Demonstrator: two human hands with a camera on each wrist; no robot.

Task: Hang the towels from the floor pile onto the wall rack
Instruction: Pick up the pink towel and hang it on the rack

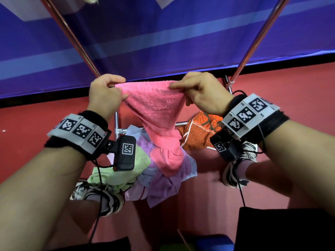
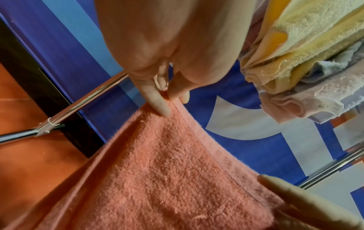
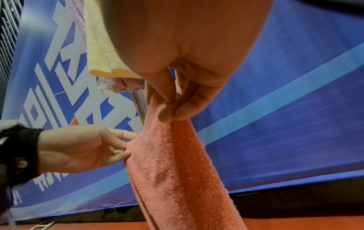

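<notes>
Two hands: both gripped one pink towel [image 1: 155,104] by its top edge, held up in front of the blue banner [image 1: 163,42].
Left hand [image 1: 105,95]: pinched the towel's left corner between thumb and fingers; in the left wrist view a fingertip [image 2: 160,107] pressed on the hem.
Right hand [image 1: 201,93]: pinched the right corner; in the right wrist view its fingers [image 3: 177,110] were curled round the bunched edge.
Pink towel, position: top edge stretched between the hands, body narrowing downward, its lower end lying on the floor pile [image 1: 145,169].
Floor pile: green cloth [image 1: 117,171], lilac cloths [image 1: 163,185] and an orange patterned cloth [image 1: 199,131] lay on the red floor [image 1: 27,113], between the person's two shoes.
Rack: chrome poles [image 1: 76,38] rose on either side of the hands, ahead of the banner.
Hung towels: a yellow towel [image 2: 295,28] and a pale pink towel [image 2: 307,99] hung bunched together at the upper right of the left wrist view.
</notes>
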